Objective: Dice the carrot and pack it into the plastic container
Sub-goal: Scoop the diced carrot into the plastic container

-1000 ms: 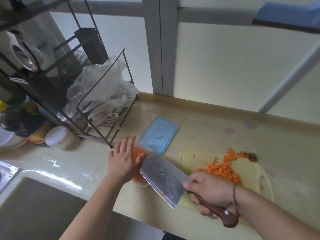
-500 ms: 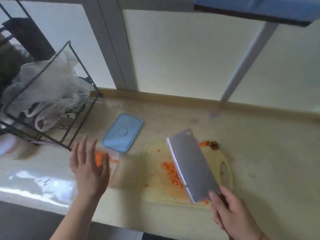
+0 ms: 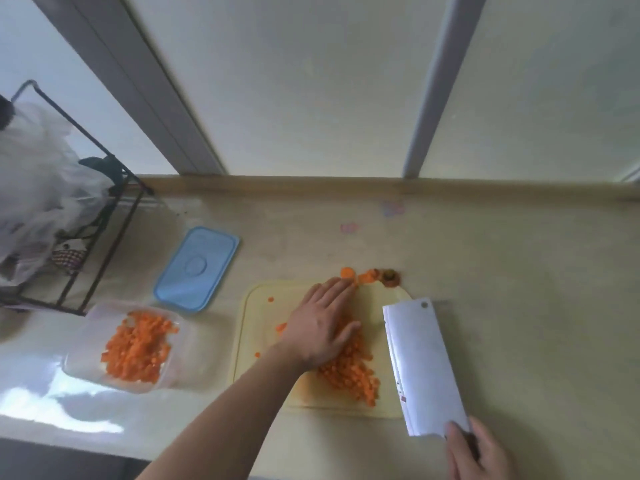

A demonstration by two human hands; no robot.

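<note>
Kitchen counter beneath a frosted window, seen from above.

A pale yellow-beige countertop point(image 3: 502, 306) fills the lower part of the view and ends at a raised lip point(image 3: 346, 184) of the same colour along the back. Above the lip stand frosted window panes point(image 3: 294, 81), evenly lit by soft daylight and divided by two grey frame bars: a wide one point(image 3: 131, 88) slanting at left and a narrower one point(image 3: 440, 84) at right. A black wire rack point(image 3: 104, 244) stands on the counter at far left, holding translucent plastic bags point(image 3: 31, 174). Bright reflections point(image 3: 62, 403) lie on the glossy counter surface near the left front edge.
</note>
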